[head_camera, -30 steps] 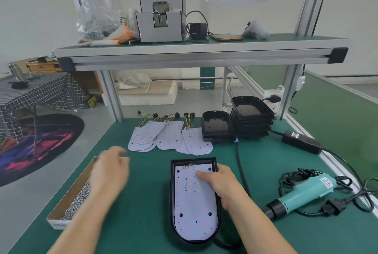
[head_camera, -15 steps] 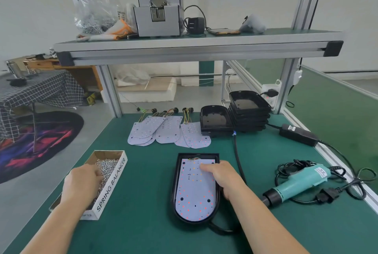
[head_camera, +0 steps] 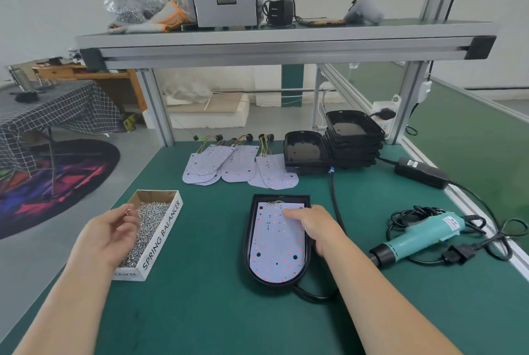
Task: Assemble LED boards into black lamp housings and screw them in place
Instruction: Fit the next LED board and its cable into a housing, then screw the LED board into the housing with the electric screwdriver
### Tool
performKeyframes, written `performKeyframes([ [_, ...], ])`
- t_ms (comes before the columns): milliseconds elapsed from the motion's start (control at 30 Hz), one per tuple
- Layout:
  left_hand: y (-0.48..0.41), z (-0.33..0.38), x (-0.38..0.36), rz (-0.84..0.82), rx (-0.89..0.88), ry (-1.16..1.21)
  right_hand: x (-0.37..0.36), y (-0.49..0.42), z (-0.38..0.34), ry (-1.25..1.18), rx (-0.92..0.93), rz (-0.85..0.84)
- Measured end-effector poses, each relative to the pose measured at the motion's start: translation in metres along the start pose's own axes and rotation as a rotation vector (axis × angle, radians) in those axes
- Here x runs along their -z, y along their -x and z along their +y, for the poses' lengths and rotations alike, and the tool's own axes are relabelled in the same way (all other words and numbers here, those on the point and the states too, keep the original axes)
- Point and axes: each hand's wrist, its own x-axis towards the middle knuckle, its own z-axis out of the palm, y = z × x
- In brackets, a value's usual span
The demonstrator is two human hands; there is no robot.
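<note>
From the head camera, the left hand (head_camera: 108, 237) is up over the near end of the cardboard box (head_camera: 161, 236) at the left of the green table (head_camera: 200, 311). Half a second ago it lay knuckles-up, buried in the loose screws (head_camera: 148, 218). Now it is raised and turned so the palm faces the camera. Its thumb and a fingertip pinch a single screw (head_camera: 129, 207), and the other fingers are loosely curled with nothing in them.

The right hand (head_camera: 313, 226) has not shifted. It rests on the right edge of the black housing (head_camera: 248, 240), with the fingers stretched out nearly straight. The index fingertip presses the upper right part of the LED board (head_camera: 274, 246) and grips nothing. The board lies flat inside the housing, which sits at the middle of the table just in front of the person, its rounded end nearest them. The board's wires are at the far end.

The rest is as it was:
- The spare boards (head_camera: 226, 165) are fanned out at the back of the table.
- Beside them stand one empty housing (head_camera: 305, 151) and a stack of housings (head_camera: 353, 137).
- The teal electric screwdriver (head_camera: 420, 236) lies untouched to the right, well apart from both hands, amid its coiled cable.
- A black power adapter (head_camera: 420, 173) lies beyond the screwdriver.
</note>
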Motion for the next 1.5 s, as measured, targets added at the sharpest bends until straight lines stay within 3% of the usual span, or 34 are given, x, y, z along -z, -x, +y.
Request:
performKeyframes([
  [100,0.005,-0.003,0.003,-0.059,0.031,-0.002,0.0,-0.001,0.0,0.002,0.0,0.0],
  [233,0.005,-0.003,0.003,0.058,0.013,-0.104,0.0,0.0,0.0,0.011,0.005,0.006],
  [300,0.0,-0.003,0.002,0.175,-0.03,-0.354,0.0,0.001,0.0,0.017,0.011,0.013],
  [433,0.001,-0.008,-0.009,0.501,-0.34,-1.109,0.0,0.003,-0.001,0.02,0.011,0.02],
  [567,0.014,-0.011,-0.024,0.575,-0.36,-1.664,0.0,0.005,-0.002,0.022,0.006,0.022],
  [667,0.031,-0.023,-0.05,0.453,-0.491,-1.543,0.001,0.005,-0.003,0.035,0.004,0.03],
  [767,0.062,-0.063,-0.096,-0.026,-0.46,-1.195,0.0,0.006,-0.003,0.041,-0.01,0.026],
  [867,0.081,-0.12,-0.14,-0.387,-0.302,-1.273,-0.001,0.006,-0.003,0.049,-0.004,0.019],
  [1067,0.07,-0.189,-0.174,-0.439,-0.366,-1.832,-0.003,0.014,-0.01,0.035,-0.021,0.015],
  [1200,0.063,-0.193,-0.172,-0.451,-0.369,-1.862,0.004,0.015,-0.013,0.044,-0.006,-0.065],
  [1267,0.058,-0.192,-0.169,-0.445,-0.304,-1.746,0.024,0.023,-0.014,0.388,0.119,0.094],
  [1333,0.057,-0.191,-0.164,-0.441,-0.224,-1.596,0.059,0.042,-0.01,0.678,0.278,0.424],
  [1400,0.056,-0.192,-0.16,-0.448,-0.106,-1.415,0.102,0.063,0.004,0.69,0.3,0.701],
  [1500,0.055,-0.189,-0.159,-0.448,0.032,-1.193,0.146,0.078,0.028,0.632,0.112,0.79],
])
